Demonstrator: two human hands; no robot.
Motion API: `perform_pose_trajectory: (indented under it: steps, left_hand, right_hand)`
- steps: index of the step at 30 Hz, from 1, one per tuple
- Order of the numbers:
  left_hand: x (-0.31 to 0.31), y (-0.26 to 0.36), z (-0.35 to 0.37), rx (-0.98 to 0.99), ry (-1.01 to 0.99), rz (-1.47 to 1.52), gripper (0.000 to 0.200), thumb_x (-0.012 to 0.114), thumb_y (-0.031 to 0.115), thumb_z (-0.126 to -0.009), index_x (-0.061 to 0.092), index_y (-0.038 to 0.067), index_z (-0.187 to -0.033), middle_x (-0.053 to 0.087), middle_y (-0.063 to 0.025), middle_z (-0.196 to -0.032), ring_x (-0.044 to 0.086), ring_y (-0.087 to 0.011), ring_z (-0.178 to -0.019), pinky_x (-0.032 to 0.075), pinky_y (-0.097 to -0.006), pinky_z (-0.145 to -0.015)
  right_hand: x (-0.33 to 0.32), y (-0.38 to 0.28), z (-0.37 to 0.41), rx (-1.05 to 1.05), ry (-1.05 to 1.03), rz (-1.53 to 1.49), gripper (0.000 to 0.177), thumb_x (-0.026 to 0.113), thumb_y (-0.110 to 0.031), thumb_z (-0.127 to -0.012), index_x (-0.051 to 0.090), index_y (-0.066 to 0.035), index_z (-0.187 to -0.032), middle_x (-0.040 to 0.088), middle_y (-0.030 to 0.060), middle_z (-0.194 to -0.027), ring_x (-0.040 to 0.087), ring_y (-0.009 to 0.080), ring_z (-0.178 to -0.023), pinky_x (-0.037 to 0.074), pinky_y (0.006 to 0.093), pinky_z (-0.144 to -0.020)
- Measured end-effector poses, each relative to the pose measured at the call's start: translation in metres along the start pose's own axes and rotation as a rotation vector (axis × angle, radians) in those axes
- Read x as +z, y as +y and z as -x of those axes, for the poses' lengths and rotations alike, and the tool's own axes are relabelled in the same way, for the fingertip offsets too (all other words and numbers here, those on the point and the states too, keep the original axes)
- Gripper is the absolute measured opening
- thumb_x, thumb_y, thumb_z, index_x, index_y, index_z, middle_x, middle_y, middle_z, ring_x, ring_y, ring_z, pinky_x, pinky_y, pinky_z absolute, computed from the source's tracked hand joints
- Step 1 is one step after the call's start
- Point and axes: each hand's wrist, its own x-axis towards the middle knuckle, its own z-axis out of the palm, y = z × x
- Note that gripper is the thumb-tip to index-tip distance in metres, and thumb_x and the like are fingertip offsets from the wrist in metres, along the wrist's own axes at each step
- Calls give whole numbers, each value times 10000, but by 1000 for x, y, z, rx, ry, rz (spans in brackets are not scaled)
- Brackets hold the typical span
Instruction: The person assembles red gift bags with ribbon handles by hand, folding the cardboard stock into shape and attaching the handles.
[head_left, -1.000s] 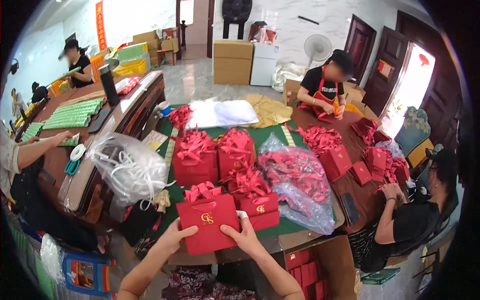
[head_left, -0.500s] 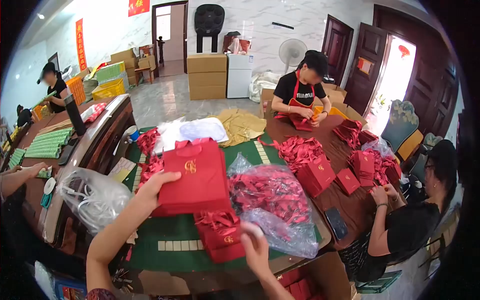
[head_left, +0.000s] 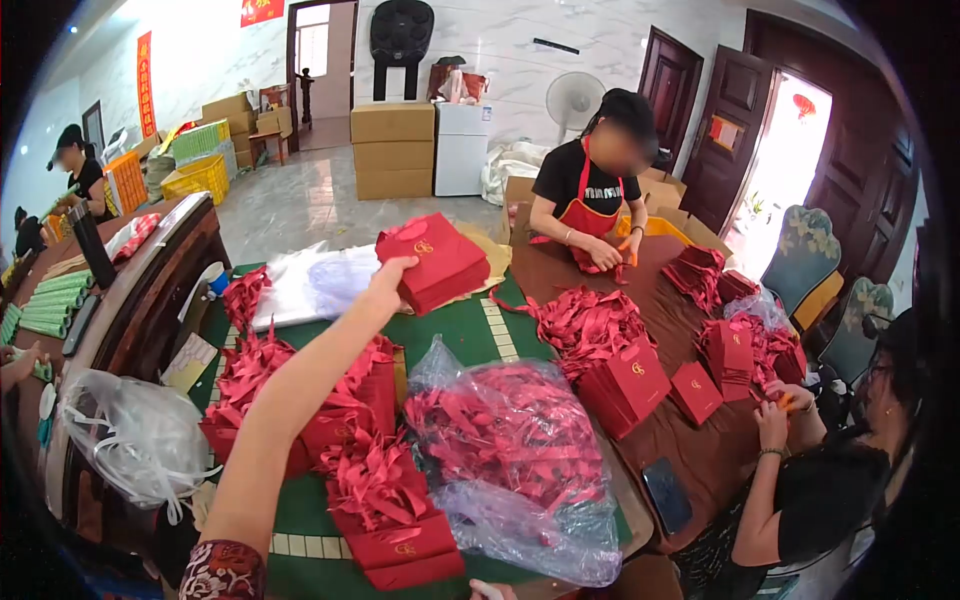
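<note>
My left hand (head_left: 388, 284) stretches forward, closed on the edge of a stack of red gift bags (head_left: 440, 268) with a gold emblem. The stack is held above the far part of the green table. Only fingertips of my right hand (head_left: 490, 591) show at the bottom edge, so its grip cannot be made out. Near it lie more red gift bags (head_left: 405, 552) with ribbon handles piled over them. A clear plastic bag full of red ribbons (head_left: 510, 425) lies to their right. Further ribbon-topped bags (head_left: 350, 395) rest under my left forearm.
A person in a red apron (head_left: 590, 205) works across the brown-covered table (head_left: 640, 480); another sits at the right (head_left: 810, 490). A phone (head_left: 666, 494), bag stacks (head_left: 625, 388) and ribbons lie there. Clear plastic sheets (head_left: 310, 290) lie behind. A bag of white cords (head_left: 135, 440) is left.
My left hand has carried the stack of gift bags forward and away from me, uncovering ribboned bags beneath. My right hand has dropped back to the bottom edge. The view has shifted.
</note>
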Motion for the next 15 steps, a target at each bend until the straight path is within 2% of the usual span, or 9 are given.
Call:
perform_pose_trajectory:
  steps: [4, 5, 6, 8, 9, 11, 12, 14, 15]
  left_hand:
    - [-76, -95, -147, -7, 121, -13, 536, 725, -21, -719, 548, -51, -1225, 657, -192, -1132, 664, -313, -1022, 572, -483, -852]
    - [-87, -115, -164, 49, 238, -140, 652, 774, -4, -662, 519, -74, -1258, 633, -200, -1170, 649, -314, -1032, 567, -454, -845]
    - [-70, -122, -139, 57, 356, -236, 719, 797, 7, -639, 495, -82, -1285, 601, -199, -1226, 635, -304, -1054, 561, -414, -846]
    - [-39, -132, -100, -30, 451, -356, 753, 812, 27, -636, 479, -84, -1302, 572, -197, -1268, 624, -290, -1074, 556, -380, -856]
    - [-46, -146, -112, -37, 451, -357, 753, 812, 27, -636, 479, -84, -1302, 572, -197, -1268, 624, -290, -1074, 556, -380, -856]
    - [-67, -178, -152, -68, 263, -421, 722, 814, 35, -666, 482, -79, -1297, 589, -198, -1245, 633, -294, -1064, 550, -414, -864]
    - [-63, -182, -147, -72, 262, -421, 722, 814, 35, -666, 482, -79, -1297, 589, -198, -1245, 633, -294, -1064, 550, -414, -864]
    - [-43, -189, -119, -151, -44, -244, 655, 807, 36, -701, 510, -69, -1275, 623, -184, -1203, 643, -305, -1052, 536, -434, -894]
    - [-30, -186, -101, -157, -31, -255, 553, 788, 38, -745, 557, -66, -1236, 656, -176, -1162, 657, -303, -1029, 530, -430, -914]
  right_hand:
    - [4, 2, 5, -6, 13, 74, 281, 635, 56, -857, 686, -59, -1108, 636, 103, -949, 604, 199, -797, 478, 291, -723]
    - [9, 8, 11, 98, 26, -37, 241, 605, 25, -878, 687, -38, -1096, 638, 82, -892, 580, 155, -753, 458, 264, -684]
    - [9, 8, 10, 104, 27, -34, 241, 605, 25, -878, 687, -38, -1096, 638, 82, -892, 580, 155, -753, 458, 264, -684]
    - [8, 6, 10, 148, 10, -76, 188, 556, -31, -913, 683, -20, -1050, 631, 66, -831, 557, 139, -710, 440, 249, -644]
    - [9, 6, 11, 154, 11, -72, 188, 556, -31, -913, 683, -20, -1050, 631, 66, -831, 557, 139, -710, 440, 249, -644]
    - [14, 9, 13, 145, 62, -77, 193, 511, -86, -944, 678, -19, -1013, 628, 69, -804, 555, 147, -697, 438, 254, -622]
    - [16, 13, 16, 148, 63, -75, 193, 511, -86, -944, 678, -19, -1013, 628, 69, -804, 555, 147, -697, 438, 254, -622]
    - [21, 21, 24, 266, 109, -218, 146, 552, -38, -905, 671, -25, -989, 636, 66, -812, 564, 163, -703, 436, 266, -612]
    - [20, 21, 24, 270, 112, -211, 146, 552, -38, -905, 671, -25, -989, 636, 66, -812, 564, 163, -703, 436, 266, -612]
